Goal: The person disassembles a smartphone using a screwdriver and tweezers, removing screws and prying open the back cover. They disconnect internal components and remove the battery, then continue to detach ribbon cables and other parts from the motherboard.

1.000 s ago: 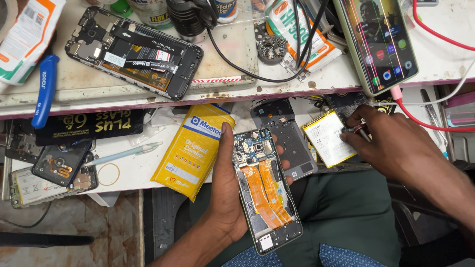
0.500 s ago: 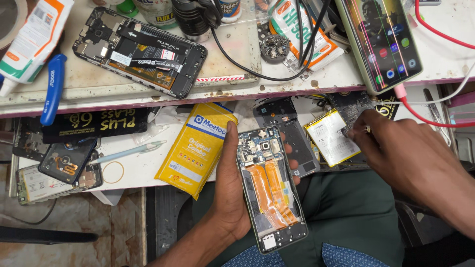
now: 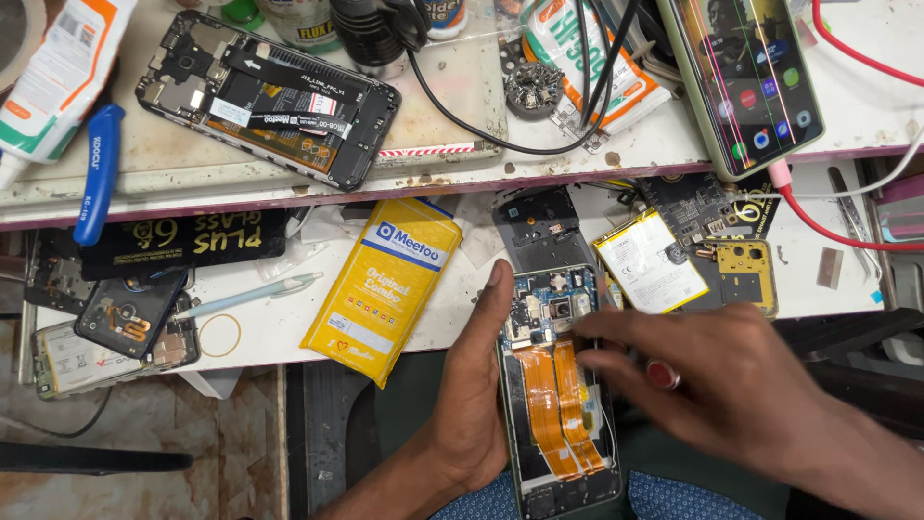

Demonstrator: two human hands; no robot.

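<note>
Orange flex ribbons point(image 3: 560, 409) run down the middle of the opened phone point(image 3: 558, 385), which sits in the person's lap at about 6 o'clock in the view, below the lower shelf edge. Starting at the left of the bench, a blue-handled tool point(image 3: 98, 173) lies at 9 o'clock beside a black glass-protector box point(image 3: 178, 241), with a yellow packet point(image 3: 383, 289) nearer the centre and a second stripped phone point(image 3: 269, 96) above it at 11 o'clock. The left hand point(image 3: 472, 404) cradles the opened phone from its left side, thumb stretched up along the frame and the fingers hidden beneath, so the grip reads as a wrapped hold on the phone. The right hand point(image 3: 731, 385), wearing a red-stoned ring point(image 3: 660, 374), comes in from 4 o'clock with its fingertips point(image 3: 582, 332) drawn together at the board just under the camera module; they may be pinching a fine tool or a connector, but the view is too blurred to say. The step in hand looks like work on a connector at the top of the board, and the next move would call for a steady, light touch with the phone kept level. Compared with a second ago, the right hand has left the yellow-white battery point(image 3: 650, 260) at 2 o'clock and crossed to the phone, while the left hand's hold is unchanged. A lit phone point(image 3: 746, 82) lies at 1 o'clock.
</note>
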